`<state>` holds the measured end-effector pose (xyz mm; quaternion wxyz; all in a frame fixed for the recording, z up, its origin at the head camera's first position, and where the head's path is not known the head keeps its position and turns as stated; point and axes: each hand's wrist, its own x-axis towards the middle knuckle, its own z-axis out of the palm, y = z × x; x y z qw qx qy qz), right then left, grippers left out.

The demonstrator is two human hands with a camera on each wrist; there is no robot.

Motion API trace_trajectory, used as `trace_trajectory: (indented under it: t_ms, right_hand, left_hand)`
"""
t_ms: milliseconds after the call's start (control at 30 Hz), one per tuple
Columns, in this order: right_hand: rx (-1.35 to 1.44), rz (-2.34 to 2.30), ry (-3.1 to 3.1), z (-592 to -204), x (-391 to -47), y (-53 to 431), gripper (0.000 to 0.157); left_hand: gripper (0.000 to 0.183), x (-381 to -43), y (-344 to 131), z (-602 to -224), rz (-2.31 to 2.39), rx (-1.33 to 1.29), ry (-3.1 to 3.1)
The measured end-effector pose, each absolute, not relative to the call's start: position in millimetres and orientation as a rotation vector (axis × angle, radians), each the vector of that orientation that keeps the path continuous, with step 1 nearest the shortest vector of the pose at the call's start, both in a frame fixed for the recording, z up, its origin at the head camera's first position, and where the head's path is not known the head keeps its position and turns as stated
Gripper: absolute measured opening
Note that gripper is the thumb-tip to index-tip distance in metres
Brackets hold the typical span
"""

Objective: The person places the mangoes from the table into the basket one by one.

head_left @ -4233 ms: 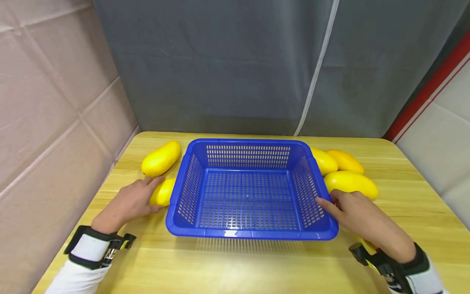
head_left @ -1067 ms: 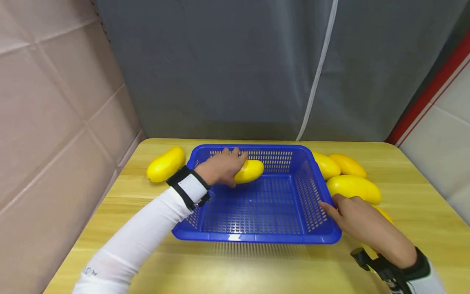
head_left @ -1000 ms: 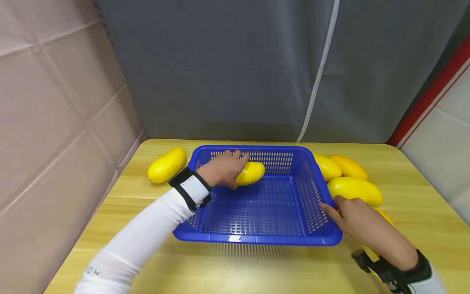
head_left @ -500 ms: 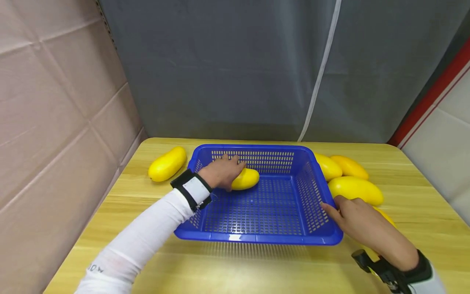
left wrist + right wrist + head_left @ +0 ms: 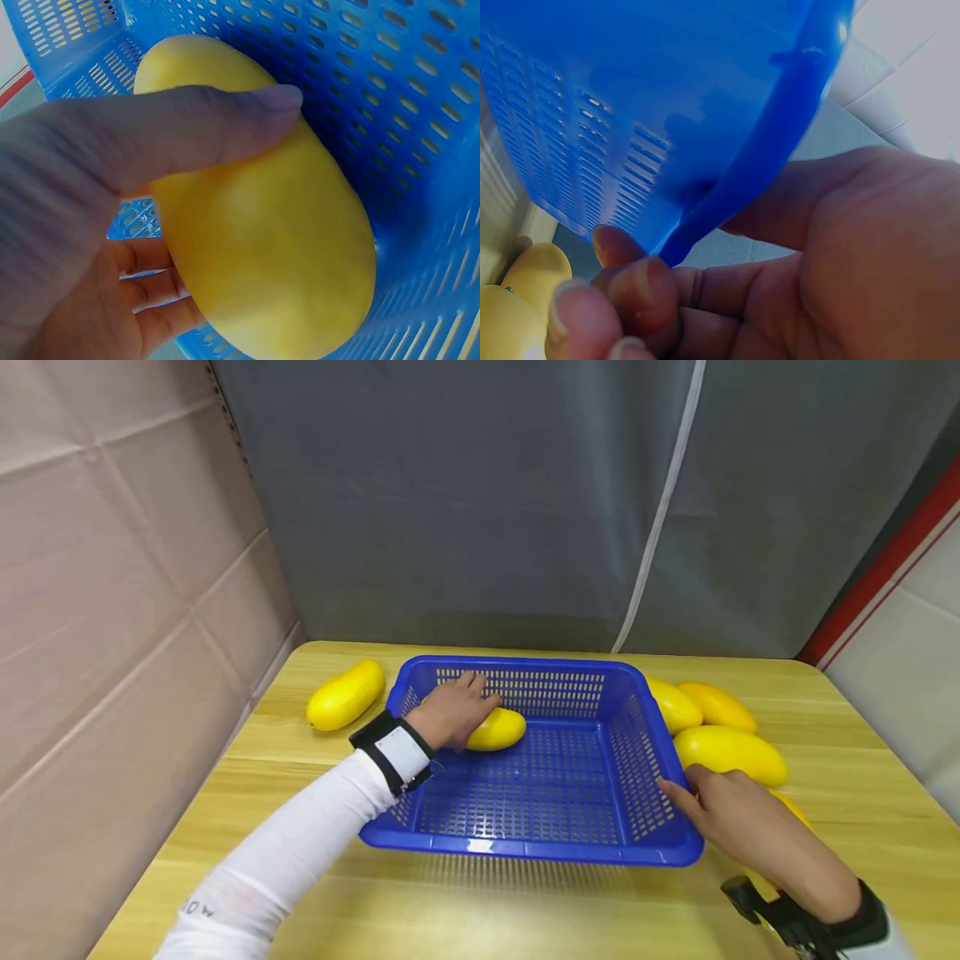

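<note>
Inside the blue plastic basket (image 5: 547,852), near its back left corner, my left hand (image 5: 452,710) grips a yellow mango (image 5: 499,731). In the left wrist view the thumb (image 5: 217,127) lies across the top of that mango, the other fingers are beneath it, and the perforated basket wall is close beside it. My right hand (image 5: 738,814) holds the basket's right rim, thumb on the inner side; the right wrist view shows the rim (image 5: 757,165) between thumb and curled fingers.
One mango (image 5: 345,695) lies on the wooden table (image 5: 465,918) left of the basket. To its right lie several more, including a mango (image 5: 731,754) beyond my right hand and others partly hidden by that hand. A grey curtain (image 5: 465,510) hangs behind the table.
My left hand has carried the mango from the table left of the basket into the basket. In the last second it has sunk slightly lower and leftward. The right hand stays on the rim.
</note>
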<state>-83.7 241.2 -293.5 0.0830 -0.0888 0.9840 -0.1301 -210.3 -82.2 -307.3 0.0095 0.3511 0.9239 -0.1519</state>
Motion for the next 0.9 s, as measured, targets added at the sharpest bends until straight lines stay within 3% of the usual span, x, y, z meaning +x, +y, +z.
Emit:
trace_trajectory:
  t_ms: [200, 500, 900]
  right_hand:
    - [-0.263, -0.387, 2.938, -293.8, -83.6, 240.8, 0.041]
    - [-0.304, -0.38, 2.965, -294.2, -82.9, 240.8, 0.038]
    - [-0.298, -0.388, 2.959, -293.4, -83.2, 240.6, 0.039]
  left_hand:
    - [0.04, -209.9, -82.0, -307.9, -0.475, 1.109, 2.882]
    - [0.083, -214.6, -84.5, -305.9, -0.444, 1.045, 2.817]
    - [0.082, -215.0, -87.1, -302.9, -0.412, 1.075, 2.8]
